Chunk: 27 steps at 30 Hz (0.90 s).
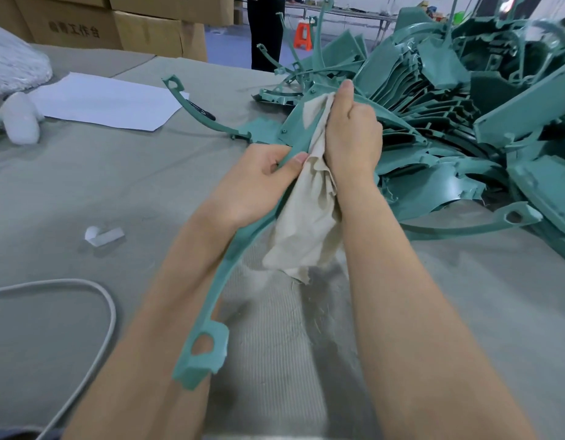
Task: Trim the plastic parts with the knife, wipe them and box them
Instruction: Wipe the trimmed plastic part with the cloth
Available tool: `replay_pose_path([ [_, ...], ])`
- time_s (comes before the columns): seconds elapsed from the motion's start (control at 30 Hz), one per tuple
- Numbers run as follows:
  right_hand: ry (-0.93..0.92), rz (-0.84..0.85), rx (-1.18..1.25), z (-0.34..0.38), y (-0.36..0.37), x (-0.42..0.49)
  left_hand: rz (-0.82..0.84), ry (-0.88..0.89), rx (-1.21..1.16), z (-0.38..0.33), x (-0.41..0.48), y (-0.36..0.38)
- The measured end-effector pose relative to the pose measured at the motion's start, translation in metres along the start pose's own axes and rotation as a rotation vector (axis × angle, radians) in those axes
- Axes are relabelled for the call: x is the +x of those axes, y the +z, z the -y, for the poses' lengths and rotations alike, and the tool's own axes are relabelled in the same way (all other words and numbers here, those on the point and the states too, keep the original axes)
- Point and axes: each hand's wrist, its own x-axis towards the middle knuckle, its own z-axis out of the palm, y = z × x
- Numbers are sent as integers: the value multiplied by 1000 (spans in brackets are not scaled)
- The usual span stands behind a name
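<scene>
A long curved teal plastic part (217, 287) runs from a looped end near my body up to the middle of the table. My left hand (259, 182) grips it around its middle, thumb on top. My right hand (351, 134) is closed around a beige cloth (306, 223) and presses the cloth against the upper stretch of the part. The rest of the cloth hangs down between my forearms. A black-handled knife (202, 110) lies on the table beside the white paper, partly hidden behind another teal part (192, 106).
A big heap of teal plastic parts (465, 122) fills the table's right side. A white paper sheet (106, 101), a white plastic bag (14, 65) and a small white scrap (103, 236) lie on the left. A white cable (106, 312) loops near me. Cardboard boxes (116, 23) stand behind; a person stands at the back.
</scene>
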Motion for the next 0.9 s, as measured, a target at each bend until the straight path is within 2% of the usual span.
replay_pose_path([
  [0.13,48,6,-54,-17,2,0,-83,-2,23,3,-2,-9],
  [0.27,100,7,-46,-38,-2,7,-85,4,33,1,-2,-4],
  [0.37,252,-22,76,-54,-7,11,-88,-58,-13,3,1,-5],
  [0.47,355,-96,143,-72,-14,6,-250,-144,-161,3,0,-11],
  [0.53,366,-188,277,-74,-18,1,-328,-175,-254,3,0,-11],
  [0.6,313,-219,434,-61,-26,-4,-359,-200,-259,4,1,-7],
  [0.67,144,-162,440,-40,-31,-19,-374,-219,-347,5,3,-3],
  [0.73,-134,-24,325,-21,-28,-42,-371,-212,-493,6,4,1],
  [0.8,-396,140,159,-12,-15,-67,-389,-183,-441,8,5,4],
  [0.83,-457,176,102,-10,-9,-72,-401,-172,-380,11,5,6],
  [0.9,-412,135,59,-7,-4,-63,-440,-155,-321,13,5,9],
])
